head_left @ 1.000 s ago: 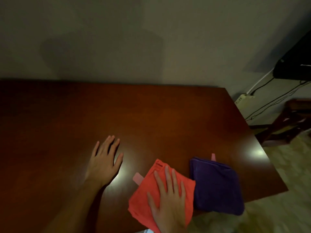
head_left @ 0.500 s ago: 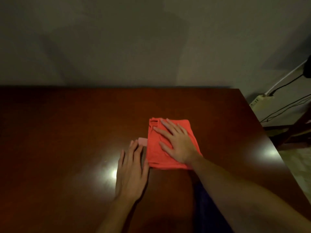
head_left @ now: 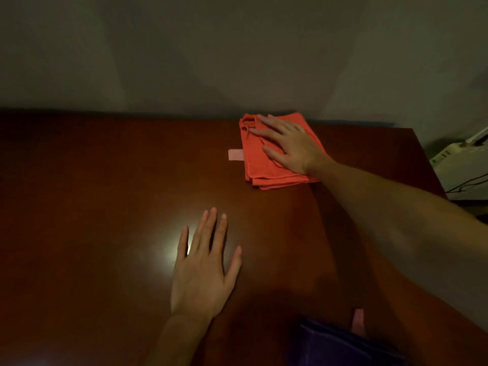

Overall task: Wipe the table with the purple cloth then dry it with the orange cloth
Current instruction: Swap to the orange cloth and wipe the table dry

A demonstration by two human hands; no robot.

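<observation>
Orange cloth (head_left: 266, 165): lying folded, layered edges showing, pale tag sticking out, at the table's (head_left: 105, 207) far edge.
Right hand (head_left: 290, 143): pressing flat on it, fingers spread.
Left hand (head_left: 203, 270): resting released, palm down, mid-table.
Purple cloth (head_left: 335, 344): sitting at the table's near edge.

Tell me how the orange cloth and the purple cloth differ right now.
The orange cloth lies at the table's far edge; the purple cloth sits at the near edge.
The right hand presses flat on the orange cloth; no hand touches the purple cloth, and the left hand rests on bare wood.
The orange cloth is in full view; the purple cloth is partly hidden by the forearm and cut off by the frame.
Both have a pale tag.
</observation>
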